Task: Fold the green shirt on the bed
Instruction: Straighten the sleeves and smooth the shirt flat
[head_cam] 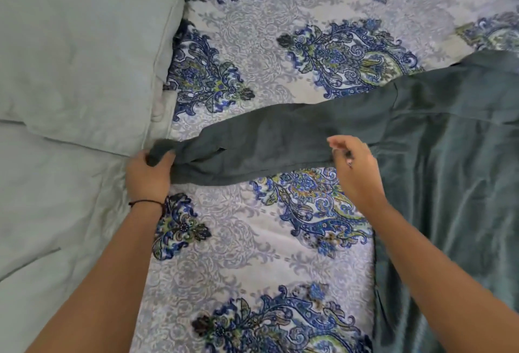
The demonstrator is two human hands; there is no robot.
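Observation:
A dark green shirt [449, 139] lies spread on the right side of the bed, its body running off the right edge of the view. One long sleeve [280, 139] stretches leftward across the patterned bedsheet [224, 254]. My left hand [147, 174] grips the cuff at the sleeve's far left end. My right hand [355, 168] rests near the sleeve's lower edge close to the armpit, fingers loosely curled and slightly blurred; whether it pinches the cloth I cannot tell.
Two pale green pillows [78, 52] fill the left side, one overlapping the other [50, 198], right beside the sleeve cuff. The blue paisley bedsheet shows between the pillows and the shirt body.

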